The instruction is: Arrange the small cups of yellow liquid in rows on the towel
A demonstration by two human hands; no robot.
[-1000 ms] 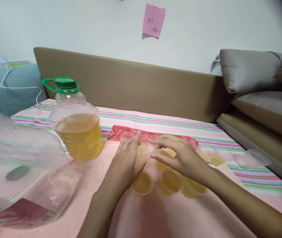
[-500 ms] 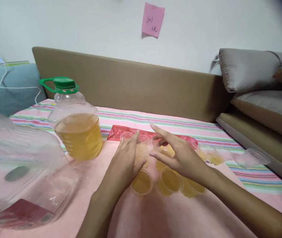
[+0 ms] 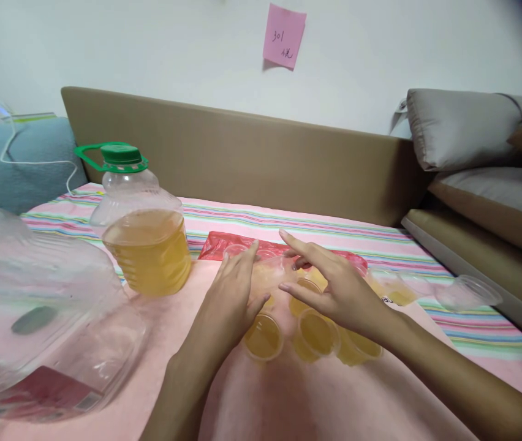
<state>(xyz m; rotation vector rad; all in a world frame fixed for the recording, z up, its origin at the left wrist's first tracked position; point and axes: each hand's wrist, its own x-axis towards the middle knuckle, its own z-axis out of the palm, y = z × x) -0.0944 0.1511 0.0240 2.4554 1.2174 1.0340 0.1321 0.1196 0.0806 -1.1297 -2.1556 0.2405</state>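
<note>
My left hand (image 3: 230, 299) hovers with its fingers stretched forward and thumb apart, over clear plastic cups of yellow liquid. A front cup (image 3: 263, 337) stands just below its thumb. My right hand (image 3: 334, 283) has its index finger extended and thumb apart, above another filled cup (image 3: 318, 332) and a third one (image 3: 364, 344) to the right. Between the hands is a hazy clear cup (image 3: 272, 272); whether any finger touches it I cannot tell. Neither hand appears to grip anything. Several cups are partly hidden by my hands.
A large jug (image 3: 148, 245) with a green cap, part full of yellow liquid, stands at left. Nearer lies a big clear container (image 3: 49, 306). Behind the cups is a red plastic bag (image 3: 217, 245). Clear empty cups (image 3: 465, 291) lie at right, near stacked cushions (image 3: 476, 131).
</note>
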